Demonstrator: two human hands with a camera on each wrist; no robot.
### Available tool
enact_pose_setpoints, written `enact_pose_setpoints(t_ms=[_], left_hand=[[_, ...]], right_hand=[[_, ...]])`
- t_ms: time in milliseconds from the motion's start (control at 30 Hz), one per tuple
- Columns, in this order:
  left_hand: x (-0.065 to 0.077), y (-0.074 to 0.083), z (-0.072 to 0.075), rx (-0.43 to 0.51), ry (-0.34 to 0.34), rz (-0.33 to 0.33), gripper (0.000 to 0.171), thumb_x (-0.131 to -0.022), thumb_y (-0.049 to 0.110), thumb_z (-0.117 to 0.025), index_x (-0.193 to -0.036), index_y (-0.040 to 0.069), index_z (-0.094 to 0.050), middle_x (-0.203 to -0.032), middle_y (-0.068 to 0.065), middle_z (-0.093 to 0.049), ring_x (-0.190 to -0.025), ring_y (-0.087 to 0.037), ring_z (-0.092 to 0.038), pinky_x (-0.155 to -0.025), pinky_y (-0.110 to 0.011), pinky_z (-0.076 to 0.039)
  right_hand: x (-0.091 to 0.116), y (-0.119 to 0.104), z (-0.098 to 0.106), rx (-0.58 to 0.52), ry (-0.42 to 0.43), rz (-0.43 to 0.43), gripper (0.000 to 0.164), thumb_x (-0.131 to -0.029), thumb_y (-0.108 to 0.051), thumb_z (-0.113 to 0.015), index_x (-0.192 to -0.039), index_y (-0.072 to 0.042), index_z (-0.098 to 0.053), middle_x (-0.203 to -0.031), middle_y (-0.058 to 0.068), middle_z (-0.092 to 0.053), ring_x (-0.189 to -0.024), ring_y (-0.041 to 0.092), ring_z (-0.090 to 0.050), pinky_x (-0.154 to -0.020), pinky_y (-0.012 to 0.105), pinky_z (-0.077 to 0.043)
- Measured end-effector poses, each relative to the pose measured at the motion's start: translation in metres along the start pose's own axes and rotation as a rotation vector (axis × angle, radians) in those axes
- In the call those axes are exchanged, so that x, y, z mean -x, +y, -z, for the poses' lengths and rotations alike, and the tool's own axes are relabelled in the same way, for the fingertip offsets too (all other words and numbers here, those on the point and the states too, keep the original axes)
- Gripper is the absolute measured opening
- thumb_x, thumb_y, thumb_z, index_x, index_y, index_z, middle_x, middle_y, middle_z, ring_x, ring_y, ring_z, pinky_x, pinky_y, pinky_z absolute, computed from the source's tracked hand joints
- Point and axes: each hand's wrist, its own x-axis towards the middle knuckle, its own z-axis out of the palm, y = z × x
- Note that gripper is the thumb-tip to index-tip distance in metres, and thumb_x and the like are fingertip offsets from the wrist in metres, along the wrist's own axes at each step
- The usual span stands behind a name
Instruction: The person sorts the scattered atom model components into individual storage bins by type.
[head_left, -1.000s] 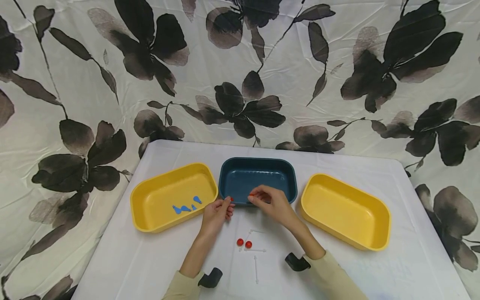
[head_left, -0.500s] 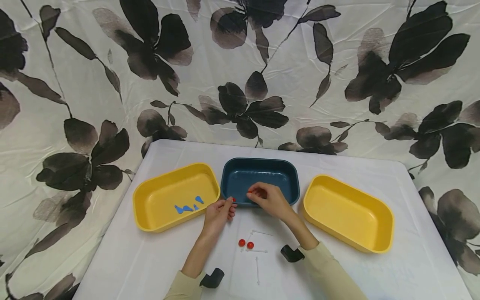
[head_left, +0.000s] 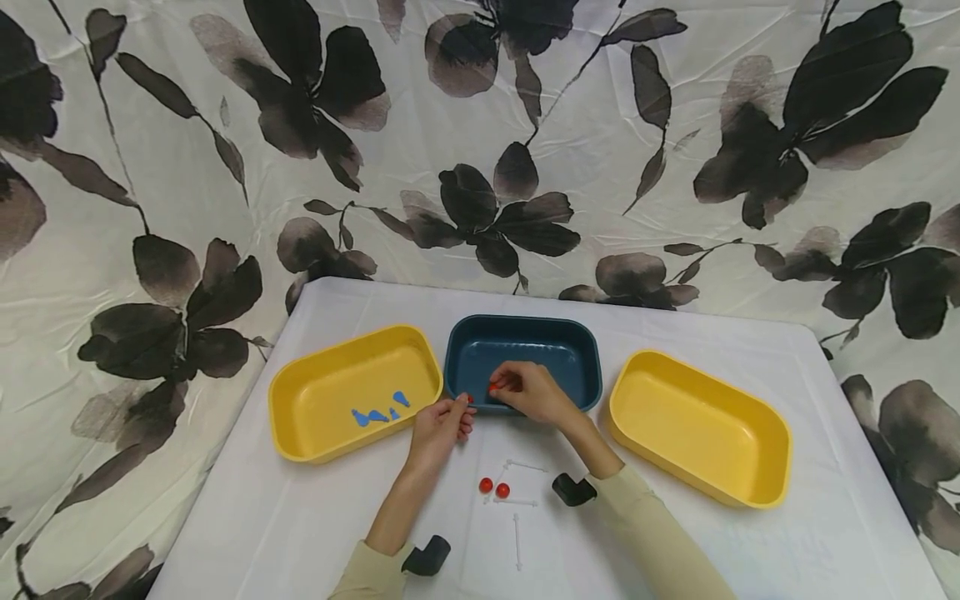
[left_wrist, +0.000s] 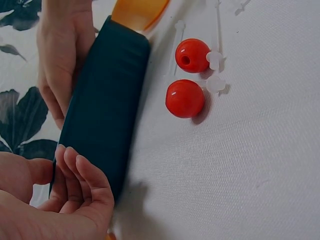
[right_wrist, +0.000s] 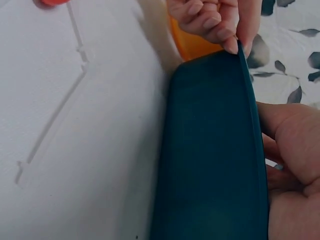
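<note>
Head view: gripping blue tray (head_left: 517,343) by rim with left hand (head_left: 437,425); rightward, pinching red bead (head_left: 492,387) in right hand (head_left: 531,390); best brace tray firmly.

A white table (head_left: 840,467) carries a dark blue tray (head_left: 573,358) between a left yellow tray (head_left: 322,375) and a right yellow tray (head_left: 693,421); on its nearer part lie two red balls (head_left: 503,491), just beside each other, among thin whitish sticks (head_left: 517,542).
</note>
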Motion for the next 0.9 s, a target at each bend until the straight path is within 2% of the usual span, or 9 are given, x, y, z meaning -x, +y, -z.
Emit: enact_pose_setpoints(t_ms=[300, 567, 733, 900], left_hand=[[-0.002, 0.000, 0.000, 0.003, -0.015, 0.006, 0.036, -0.107, 0.025, -0.059, -0.101, -0.008, -0.071, -0.077, -0.006, -0.065, -0.067, -0.012, -0.057, -0.060, -0.018, -0.053], [-0.004, 0.002, 0.000, 0.000, -0.025, 0.031, 0.033, -0.108, 0.018, -0.056, -0.101, -0.012, -0.068, -0.077, -0.007, -0.065, -0.068, -0.015, -0.057, -0.060, -0.019, -0.053], [-0.001, 0.003, 0.000, 0.013, -0.023, 0.025, 0.035, -0.108, 0.023, -0.057, -0.102, -0.009, -0.069, -0.078, -0.006, -0.065, -0.068, -0.013, -0.057, -0.061, -0.018, -0.053], [0.000, 0.001, 0.000, 0.022, -0.018, 0.011, 0.037, -0.107, 0.027, -0.059, -0.101, -0.008, -0.070, -0.078, -0.005, -0.066, -0.067, -0.012, -0.058, -0.060, -0.018, -0.053]], right_hand=[[-0.011, -0.001, -0.001, 0.032, -0.062, -0.004, 0.010, -0.092, 0.001, -0.074, -0.100, 0.005, -0.070, -0.093, 0.013, -0.073, -0.082, 0.019, -0.069, -0.076, 0.025, -0.058], [-0.021, 0.000, -0.002, 0.049, -0.154, -0.058, 0.011, -0.093, 0.000, -0.074, -0.101, 0.006, -0.072, -0.092, 0.012, -0.073, -0.079, 0.015, -0.066, -0.076, 0.025, -0.057], [-0.025, 0.000, -0.003, 0.033, -0.219, -0.113, 0.009, -0.094, 0.000, -0.072, -0.101, 0.005, -0.074, -0.091, 0.010, -0.074, -0.079, 0.012, -0.064, -0.074, 0.023, -0.055], [-0.026, 0.000, -0.003, 0.025, -0.241, -0.130, 0.009, -0.093, 0.001, -0.072, -0.101, 0.004, -0.075, -0.092, 0.010, -0.075, -0.081, 0.011, -0.066, -0.075, 0.023, -0.055]])
